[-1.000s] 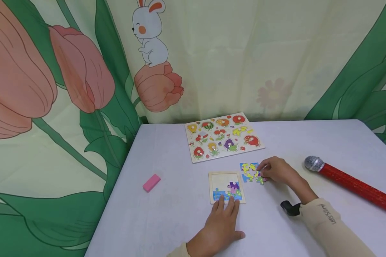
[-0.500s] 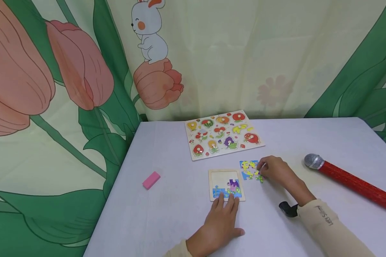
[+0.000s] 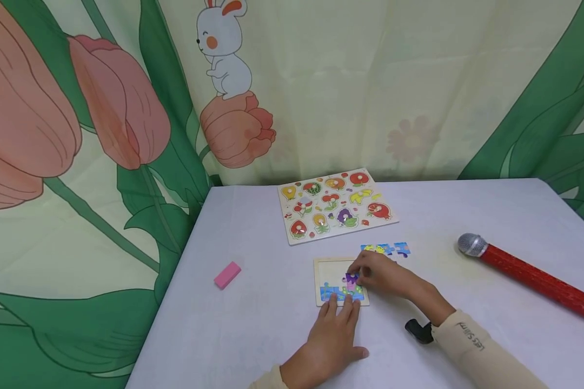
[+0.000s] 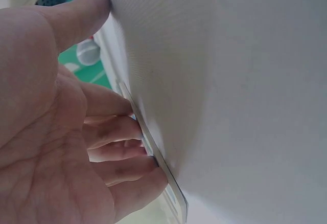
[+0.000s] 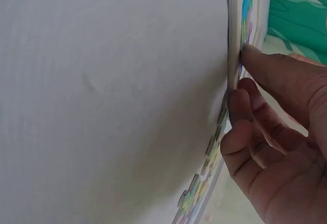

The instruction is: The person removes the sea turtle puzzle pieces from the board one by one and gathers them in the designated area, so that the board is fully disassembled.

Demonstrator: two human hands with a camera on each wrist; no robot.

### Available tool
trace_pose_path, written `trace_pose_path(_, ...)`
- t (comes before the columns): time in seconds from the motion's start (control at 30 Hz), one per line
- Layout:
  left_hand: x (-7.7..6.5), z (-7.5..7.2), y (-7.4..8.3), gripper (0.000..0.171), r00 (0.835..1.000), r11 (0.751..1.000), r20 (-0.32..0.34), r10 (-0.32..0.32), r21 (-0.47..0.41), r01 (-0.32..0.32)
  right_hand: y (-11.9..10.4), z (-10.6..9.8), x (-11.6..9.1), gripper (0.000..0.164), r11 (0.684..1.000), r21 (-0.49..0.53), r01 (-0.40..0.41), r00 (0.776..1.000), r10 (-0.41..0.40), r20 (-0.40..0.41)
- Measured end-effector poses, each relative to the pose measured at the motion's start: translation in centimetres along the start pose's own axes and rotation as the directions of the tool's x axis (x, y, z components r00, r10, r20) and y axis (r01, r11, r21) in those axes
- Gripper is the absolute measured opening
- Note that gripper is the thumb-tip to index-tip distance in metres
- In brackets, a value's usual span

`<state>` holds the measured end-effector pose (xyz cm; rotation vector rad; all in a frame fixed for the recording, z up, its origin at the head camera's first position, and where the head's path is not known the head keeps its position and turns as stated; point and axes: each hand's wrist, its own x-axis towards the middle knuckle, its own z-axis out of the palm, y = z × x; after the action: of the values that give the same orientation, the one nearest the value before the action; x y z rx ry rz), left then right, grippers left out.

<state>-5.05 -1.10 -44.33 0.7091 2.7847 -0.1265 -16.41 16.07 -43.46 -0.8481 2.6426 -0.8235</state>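
Observation:
A small wooden puzzle tray (image 3: 316, 278) lies flat, with joined jigsaw pieces (image 3: 330, 292) along its near side and a purple piece (image 3: 349, 279) above them. My left hand (image 3: 327, 343) rests on its near edge, fingers spread. Seen from the left wrist, these fingertips (image 4: 158, 178) press on the tray's rim (image 4: 162, 160). At the tray's right side my right hand (image 3: 382, 274) pinches a jigsaw piece, mostly hidden by thumb and fingers. The right wrist view shows that thumb (image 5: 255, 60) at the tray edge (image 5: 233, 35). Loose jigsaw pieces (image 3: 402, 248) lie behind this hand, partly covered.
Behind the tray lies a fruit knob puzzle board (image 3: 336, 231). A pink block (image 3: 227, 275) is at the left, and a red microphone (image 3: 535, 278) at the right. A black device (image 3: 418, 330) sits by the right cuff. A printed curtain (image 3: 331, 108) hangs behind the table.
My right hand has moved left and nearer, from the loose jigsaw pieces to the tray's right side. A blue loose piece it covered now shows. My left hand stays on the tray.

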Motion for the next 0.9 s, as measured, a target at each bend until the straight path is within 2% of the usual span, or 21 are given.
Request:
trace_pose_path(0.27,0.0,-0.1,0.0,0.091,1.0,1.0,-0.001,-0.001,-0.011,0.001,-0.4,0.2,0.0,0.025,0.999,0.019,-0.034,0.999,0.035,-0.029)
trace_pose_path(0.53,-0.1,0.0,0.0,0.091,1.0,1.0,-0.009,-0.009,-0.001,0.009,-0.3,-0.5,-0.8,0.025,0.996,0.073,0.057,0.994,-0.049,-0.097)
trace_pose_path(0.63,-0.1,0.0,0.0,0.091,1.0,1.0,-0.013,-0.017,0.005,0.017,0.0,-0.9,-1.1,0.024,0.994,0.086,0.062,0.99,-0.051,-0.13)
trace_pose_path(0.7,-0.1,-0.1,0.0,0.091,1.0,1.0,-0.013,-0.017,0.004,0.017,0.5,-1.5,-1.4,0.023,0.995,0.092,0.026,0.988,-0.012,-0.151)
trace_pose_path(0.8,-0.1,-0.1,0.1,0.091,1.0,1.0,-0.007,-0.01,0.001,0.01,1.5,-2.8,-2.3,0.021,0.991,0.102,-0.088,0.982,0.103,-0.16)
trace_pose_path(0.9,0.0,-0.1,0.3,0.091,1.0,1.0,0.004,-0.002,0.0,0.002,3.0,-4.4,-3.6,0.019,0.975,0.1,-0.199,0.965,0.212,-0.155)
